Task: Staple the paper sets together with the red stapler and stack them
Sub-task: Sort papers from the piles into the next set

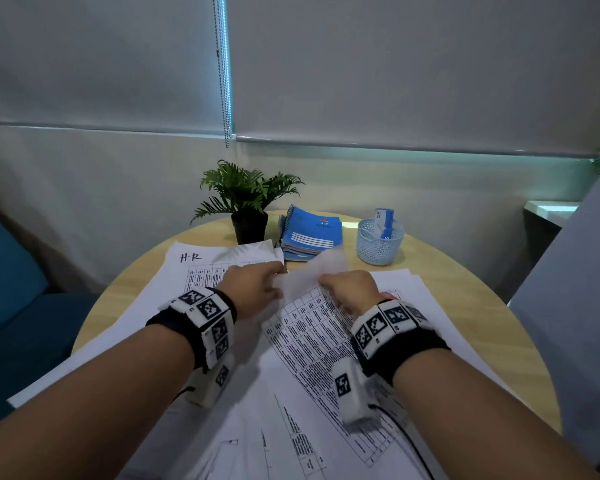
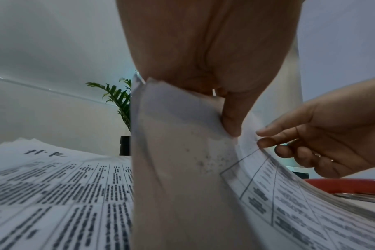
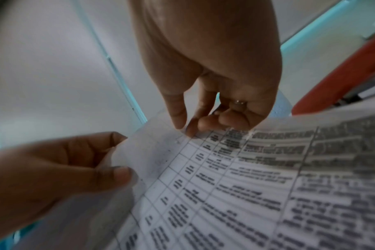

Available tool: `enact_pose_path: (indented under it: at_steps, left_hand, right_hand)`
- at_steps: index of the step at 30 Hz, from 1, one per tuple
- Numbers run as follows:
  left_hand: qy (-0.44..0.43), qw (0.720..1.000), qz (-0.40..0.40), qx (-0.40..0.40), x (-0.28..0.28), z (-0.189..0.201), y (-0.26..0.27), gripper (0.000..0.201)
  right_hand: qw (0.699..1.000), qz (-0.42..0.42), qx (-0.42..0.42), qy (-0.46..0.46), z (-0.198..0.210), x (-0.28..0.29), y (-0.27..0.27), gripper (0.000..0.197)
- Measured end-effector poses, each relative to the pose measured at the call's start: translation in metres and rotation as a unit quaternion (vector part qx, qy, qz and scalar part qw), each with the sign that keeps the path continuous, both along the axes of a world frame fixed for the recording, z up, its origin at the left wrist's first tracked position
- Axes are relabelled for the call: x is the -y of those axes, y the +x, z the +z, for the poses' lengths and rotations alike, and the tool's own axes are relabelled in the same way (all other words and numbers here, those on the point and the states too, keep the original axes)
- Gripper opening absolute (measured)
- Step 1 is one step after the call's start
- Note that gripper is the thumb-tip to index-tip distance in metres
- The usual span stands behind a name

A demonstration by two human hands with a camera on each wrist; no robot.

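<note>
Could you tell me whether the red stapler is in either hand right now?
No, both hands pinch the lifted sheets; the red stapler lies apart beside them.

plant [image 1: 246, 194] left of notebooks [image 1: 310, 233], basket [image 1: 380, 241] right

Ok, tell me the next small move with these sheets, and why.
Probably square the lifted paper set that both the left hand and right hand pinch, then reach for the red stapler: its corner is raised, and the stapler lies untouched beside it.
</note>
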State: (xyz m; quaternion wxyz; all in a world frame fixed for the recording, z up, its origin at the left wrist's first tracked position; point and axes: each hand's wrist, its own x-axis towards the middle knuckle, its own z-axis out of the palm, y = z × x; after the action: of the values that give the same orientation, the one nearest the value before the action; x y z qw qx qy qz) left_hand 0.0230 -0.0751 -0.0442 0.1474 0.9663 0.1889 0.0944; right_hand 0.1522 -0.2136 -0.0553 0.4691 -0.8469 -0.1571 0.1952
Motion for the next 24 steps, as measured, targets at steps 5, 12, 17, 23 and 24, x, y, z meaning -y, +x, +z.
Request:
enact_pose_path:
  at_steps: [5,12,17,23,24]
  left_hand:
    - [0.017,0.998,-0.039,0.044,0.008,0.005,-0.01,0.025]
    - [-0.019,0.998,-0.053,0.039,0.009,0.005,-0.014,0.022]
    - [0.004,0.999,0.048,0.016,0.01,0.01,0.001,0.025]
    - [-0.039,0.996,0.073,0.042,0.023,0.01,0.022,0.035]
    - [-0.049,0.995,0.077,0.046,0.023,0.009,0.023,0.037]
  right_hand:
    - [0.995,-0.052,-0.075,0.046,-0.003,0.001,-0.005,0.024]
    - [0.998,-0.03,-0.039,0.046,0.001,0.0,-0.013,0.018]
    - [0.993,0.031,0.096,0.057,-0.001,0.0,-0.018,0.02]
    - [0.974,0.079,0.193,0.086,-0.002,0.002,-0.025,0.008]
    - [0.972,0.084,0.203,0.087,-0.003,0.002,-0.025,0.009]
